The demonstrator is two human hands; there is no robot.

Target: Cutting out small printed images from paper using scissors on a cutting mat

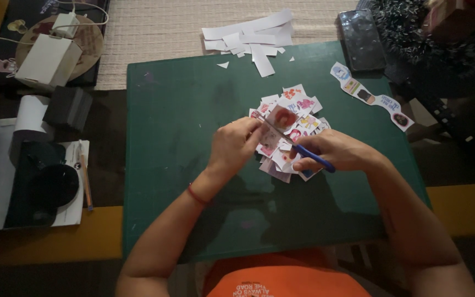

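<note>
Between both hands, the sticker sheet (281, 118) sits pinched in the left hand (236, 144); right hand (333, 151) grips blue-handled scissors (303, 151), cut stickers (292, 135) heaped beneath. Best to turn the paper, not the blades.

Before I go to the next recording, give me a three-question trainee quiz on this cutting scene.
1. True or false: the right hand holds blue-handled scissors.
2. What does the left hand hold? A) a pencil B) a small printed paper piece C) a phone
3. Where do the plain white paper scraps lie on the green mat: far edge or near edge?

Key: 1 true. 2 B. 3 far edge, partly on the woven cloth beyond it.
</note>
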